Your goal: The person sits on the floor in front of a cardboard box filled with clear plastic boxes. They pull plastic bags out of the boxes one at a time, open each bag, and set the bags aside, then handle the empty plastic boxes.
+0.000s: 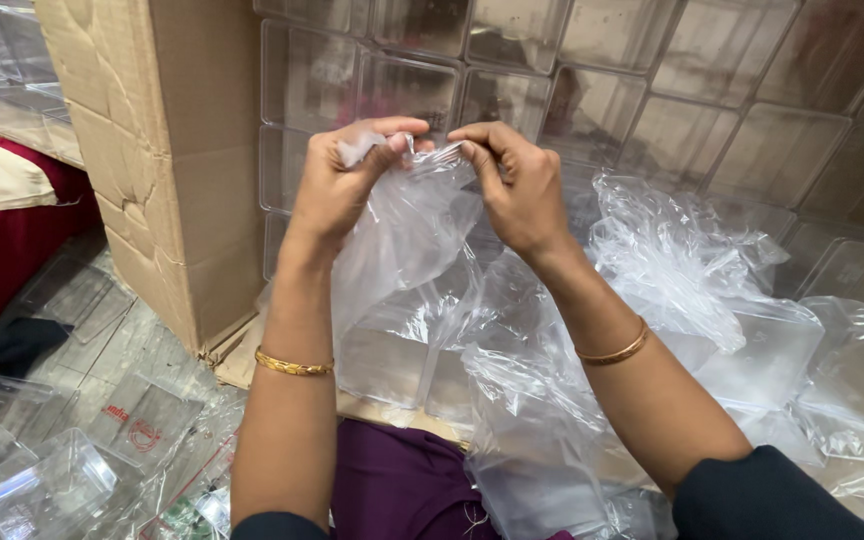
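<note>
Head view. Stacked along the back: clear plastic boxes [712, 60], rectangular, apparently empty, walls touching. To the left of the stack: tall brown cardboard carton [167, 150], contents not visible. Lower left: more clear lidded containers [47, 485], loose on the floor, contents too indistinct to tell. Right of centre: heap of crumpled transparent bags [692, 270], draped over further clear boxes.

Held up at centre, in front of the stack: thin transparent plastic bag [407, 235], wrinkled, glossy, slightly milky, hanging slack from its top edge. Left hand [342, 180] pinched on the bag's upper edge between thumb and fingers. Right hand [517, 185] likewise pinched on the same edge, just beside the left, fingertips nearly touching. Gold bangle [294, 365] worn on the left wrist, another on the right. Below the forearms: purple cloth [402, 485].
</note>
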